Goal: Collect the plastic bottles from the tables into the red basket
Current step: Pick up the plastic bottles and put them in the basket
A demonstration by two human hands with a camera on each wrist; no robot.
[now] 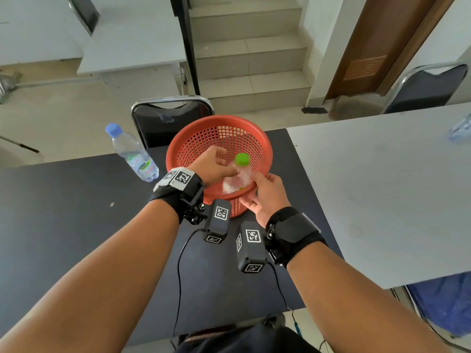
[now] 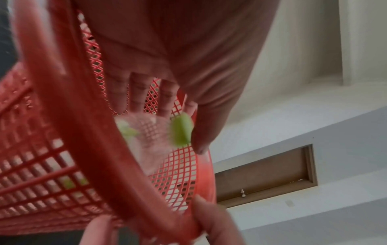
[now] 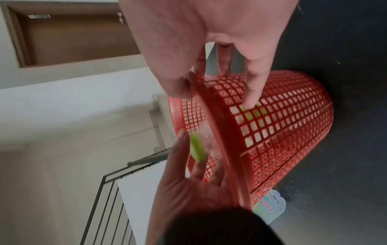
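The red mesh basket (image 1: 219,121) stands on the dark table (image 1: 76,212). A clear bottle with a green cap (image 1: 241,159) is blurred and tilted just inside the basket's near rim. My left hand (image 1: 216,164) hovers over the basket mouth, fingers straight and spread beside the bottle (image 2: 181,131); I see no grip on it. My right hand (image 1: 265,194) pinches the near rim, thumb over the edge and fingers (image 3: 251,99) on the outer mesh wall (image 3: 293,124). The green cap (image 3: 196,147) shows at the basket's mouth.
A blue-capped water bottle (image 1: 132,154) stands on the dark table left of the basket. Another clear bottle (image 1: 461,128) lies at the far right of the grey table (image 1: 382,187). A black chair (image 1: 170,118) sits behind the basket. Stairs rise beyond.
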